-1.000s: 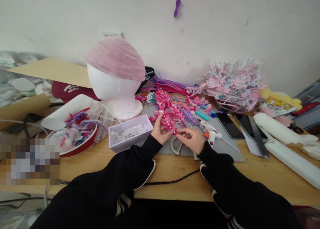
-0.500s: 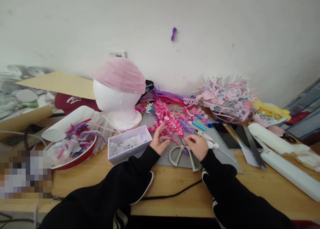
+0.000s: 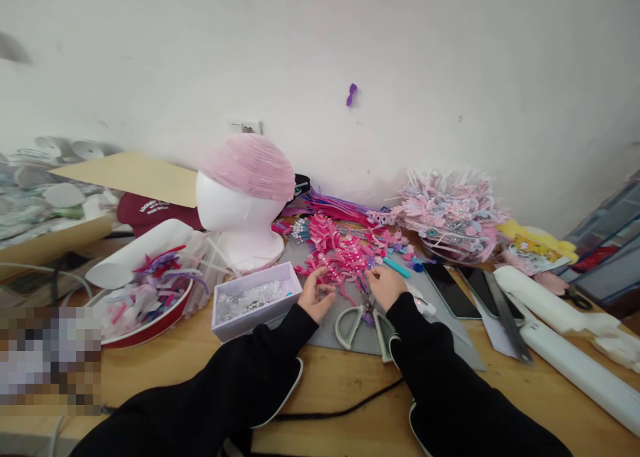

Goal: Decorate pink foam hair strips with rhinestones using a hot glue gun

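A heap of bright pink beaded hair pieces (image 3: pixel 339 256) lies on a grey mat (image 3: pixel 325 327) in front of me. My left hand (image 3: pixel 314 297) rests at the heap's near left edge, fingers spread and touching the pink pieces. My right hand (image 3: pixel 385 285) sits at the heap's near right edge, fingers curled down among the pieces; what they grip, if anything, is hidden. White-handled scissors (image 3: pixel 364 322) lie on the mat just below and between both hands. A glue gun (image 3: pixel 423 302) is partly hidden behind my right wrist.
A white foam head with a pink cap (image 3: pixel 242 194) stands behind a lilac box of clear beads (image 3: pixel 255 300). A red-rimmed bowl of scraps (image 3: pixel 145 297) sits at left. Pink and silver headpieces (image 3: pixel 450 212), two phones (image 3: pixel 463 286), a metal ruler (image 3: pixel 505 305) and white rolls (image 3: pixel 565 330) lie at right.
The pink piece that both hands held up a second ago is back down on the heap. Both hands moved forward onto the pile, uncovering the scissors. The camera tilted upward.
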The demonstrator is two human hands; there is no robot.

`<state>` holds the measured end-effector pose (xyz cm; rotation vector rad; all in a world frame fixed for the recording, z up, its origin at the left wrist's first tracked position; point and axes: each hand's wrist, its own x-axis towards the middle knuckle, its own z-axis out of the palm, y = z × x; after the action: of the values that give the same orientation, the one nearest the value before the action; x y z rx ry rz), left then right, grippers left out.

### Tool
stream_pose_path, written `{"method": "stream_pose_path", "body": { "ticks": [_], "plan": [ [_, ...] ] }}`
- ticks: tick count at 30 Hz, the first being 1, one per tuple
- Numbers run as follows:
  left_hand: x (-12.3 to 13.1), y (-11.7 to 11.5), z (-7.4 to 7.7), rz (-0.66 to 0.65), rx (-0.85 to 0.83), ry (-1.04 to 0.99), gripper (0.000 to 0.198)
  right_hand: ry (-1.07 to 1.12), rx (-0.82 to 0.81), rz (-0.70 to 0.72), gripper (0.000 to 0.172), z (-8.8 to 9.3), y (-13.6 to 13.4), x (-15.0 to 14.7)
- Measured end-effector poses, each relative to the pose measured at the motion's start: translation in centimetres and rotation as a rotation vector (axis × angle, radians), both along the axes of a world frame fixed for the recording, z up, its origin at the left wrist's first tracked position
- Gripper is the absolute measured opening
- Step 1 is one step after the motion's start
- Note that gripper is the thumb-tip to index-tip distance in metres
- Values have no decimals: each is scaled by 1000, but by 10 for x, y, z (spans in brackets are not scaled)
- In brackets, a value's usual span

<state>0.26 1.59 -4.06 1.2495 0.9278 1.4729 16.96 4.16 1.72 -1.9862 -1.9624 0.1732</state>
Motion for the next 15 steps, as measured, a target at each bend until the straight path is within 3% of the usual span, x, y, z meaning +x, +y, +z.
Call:
{"method": "stream_pose_path", "body": {
  "ticks": [6,10,12,15],
  "plan": [
    [-5,3,-2,167,45,243,50,-78,-81,10,30,-5,12,-11],
    [-7,3,-1,222,117,327,48,-114,63,4,28,2,-1,-19],
    [-7,3,-1,239,131,341,47,-125,113,80,26,7,-10,-30],
    [-6,2,-2,251,114,336,48,-152,-15,260,25,8,-19,-50]
  ]
}}
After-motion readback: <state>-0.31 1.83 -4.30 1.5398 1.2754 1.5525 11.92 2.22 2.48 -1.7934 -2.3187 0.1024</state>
